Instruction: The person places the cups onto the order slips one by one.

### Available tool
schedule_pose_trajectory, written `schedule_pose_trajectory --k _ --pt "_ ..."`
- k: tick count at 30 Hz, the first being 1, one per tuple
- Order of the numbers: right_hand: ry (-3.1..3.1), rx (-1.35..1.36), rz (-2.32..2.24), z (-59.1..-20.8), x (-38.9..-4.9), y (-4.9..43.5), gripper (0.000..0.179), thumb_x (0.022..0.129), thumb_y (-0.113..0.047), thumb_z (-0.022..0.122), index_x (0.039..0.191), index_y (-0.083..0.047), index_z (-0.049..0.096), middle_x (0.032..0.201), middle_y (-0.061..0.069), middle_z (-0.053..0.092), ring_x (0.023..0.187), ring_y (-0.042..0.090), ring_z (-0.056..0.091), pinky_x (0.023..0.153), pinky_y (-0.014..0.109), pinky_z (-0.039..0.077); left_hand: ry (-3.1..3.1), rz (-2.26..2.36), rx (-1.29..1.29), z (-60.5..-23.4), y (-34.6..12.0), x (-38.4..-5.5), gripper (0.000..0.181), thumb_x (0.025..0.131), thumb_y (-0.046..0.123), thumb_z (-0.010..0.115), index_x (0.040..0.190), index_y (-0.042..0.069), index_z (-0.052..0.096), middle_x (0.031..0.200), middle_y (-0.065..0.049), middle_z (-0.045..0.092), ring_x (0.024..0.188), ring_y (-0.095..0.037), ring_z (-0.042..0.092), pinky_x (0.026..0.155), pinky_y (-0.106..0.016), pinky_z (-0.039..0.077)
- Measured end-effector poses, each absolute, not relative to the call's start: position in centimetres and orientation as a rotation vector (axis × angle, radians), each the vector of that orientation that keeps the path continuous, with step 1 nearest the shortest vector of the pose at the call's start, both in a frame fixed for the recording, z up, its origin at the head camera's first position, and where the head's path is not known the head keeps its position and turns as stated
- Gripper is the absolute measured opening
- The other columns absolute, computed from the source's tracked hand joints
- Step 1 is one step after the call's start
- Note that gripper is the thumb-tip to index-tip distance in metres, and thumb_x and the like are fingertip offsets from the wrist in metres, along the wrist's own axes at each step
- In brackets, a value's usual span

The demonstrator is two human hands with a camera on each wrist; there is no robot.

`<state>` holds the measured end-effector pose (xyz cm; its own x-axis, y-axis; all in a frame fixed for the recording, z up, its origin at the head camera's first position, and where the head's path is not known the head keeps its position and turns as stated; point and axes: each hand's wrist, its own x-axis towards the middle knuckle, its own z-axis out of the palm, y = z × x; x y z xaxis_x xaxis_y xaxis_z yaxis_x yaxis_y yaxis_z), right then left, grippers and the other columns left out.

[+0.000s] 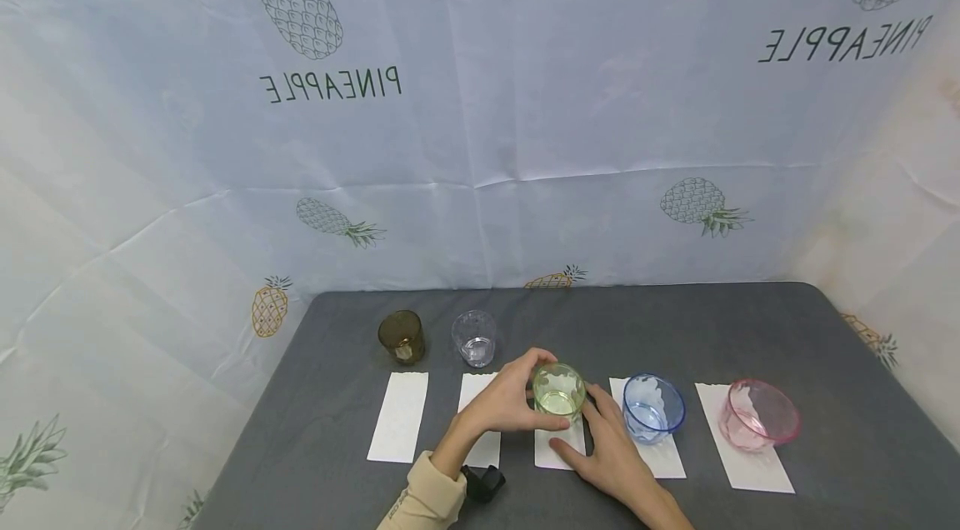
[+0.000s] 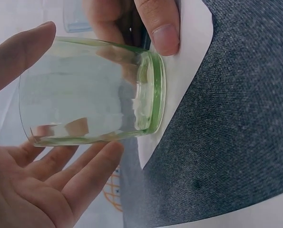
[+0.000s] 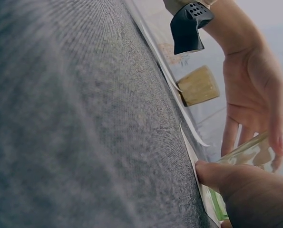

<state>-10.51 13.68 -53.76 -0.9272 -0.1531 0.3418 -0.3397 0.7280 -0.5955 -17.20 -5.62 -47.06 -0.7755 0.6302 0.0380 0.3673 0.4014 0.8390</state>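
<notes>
A clear green-tinted glass tumbler (image 1: pixel 558 392) stands upright on the middle white paper strip (image 1: pixel 551 457). My left hand (image 1: pixel 504 403) holds it from the left, thumb across the near side and fingers behind; the left wrist view shows the thumb near the rim of the tumbler (image 2: pixel 84 90). On the other side is my right hand (image 1: pixel 611 453), its fingers beside the tumbler's base. Its thumb (image 2: pixel 164 35) rests on the paper close to the base. In the right wrist view the right hand (image 3: pixel 255 187) hides part of the tumbler.
A blue glass (image 1: pixel 652 409) and a pink glass (image 1: pixel 759 416) stand on paper strips to the right. At the back left, a brown glass (image 1: pixel 402 338) and a colourless glass (image 1: pixel 475 338) stand behind two strips. A patterned cloth (image 1: pixel 480 113) hangs behind the grey table (image 1: pixel 315 397).
</notes>
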Motion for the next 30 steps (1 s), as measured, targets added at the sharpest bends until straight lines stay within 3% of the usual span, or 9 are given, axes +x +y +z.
schedule_pose_trajectory --k 12,22,24,26,30 --pt "-2.637 0.367 0.962 -53.8 -10.2 13.7 0.070 0.078 -0.035 0.088 0.129 0.006 0.063 0.139 0.027 0.056 0.130 0.048 0.052 0.102 0.066 0.048 2.358 1.296 0.860 -47.1 -5.4 -17.2 0.080 0.080 0.024 0.088 0.143 0.005 0.044 0.137 -0.013 0.058 0.125 -0.028 0.063 0.095 -0.023 0.058" --pt "-2.544 0.382 1.040 -53.8 -10.4 13.6 0.085 0.071 -0.026 0.094 0.140 -0.001 0.052 0.133 0.018 0.062 0.125 0.038 0.059 0.100 0.060 0.049 2.342 1.300 0.850 -46.9 -5.5 -17.2 0.078 0.080 0.024 0.088 0.142 0.009 0.044 0.136 -0.012 0.059 0.127 -0.026 0.061 0.098 -0.027 0.058" --pt "-2.529 0.376 1.050 -53.6 -10.3 13.5 0.093 0.068 -0.025 0.096 0.144 0.000 0.048 0.136 0.018 0.060 0.126 0.036 0.059 0.100 0.054 0.050 2.343 1.293 0.857 -46.9 -5.6 -17.2 0.079 0.080 0.025 0.088 0.143 0.008 0.043 0.137 -0.012 0.058 0.128 -0.026 0.061 0.098 -0.027 0.058" --pt "-2.509 0.380 1.069 -53.3 -10.2 13.4 0.101 0.066 -0.023 0.097 0.148 0.001 0.043 0.140 0.018 0.058 0.127 0.036 0.057 0.107 0.037 0.048 2.359 1.270 0.869 -46.9 -5.7 -17.2 0.082 0.081 0.027 0.087 0.146 0.007 0.041 0.141 -0.013 0.056 0.129 -0.026 0.060 0.098 -0.026 0.057" --pt "-2.458 0.396 1.114 -52.7 -10.1 13.2 0.113 0.063 -0.019 0.098 0.155 -0.001 0.036 0.143 0.019 0.055 0.130 0.033 0.053 0.111 0.002 0.024 2.390 1.228 0.882 -46.8 -6.0 -17.0 0.093 0.081 0.031 0.087 0.154 0.008 0.034 0.152 -0.014 0.048 0.135 -0.028 0.056 0.103 -0.027 0.055"
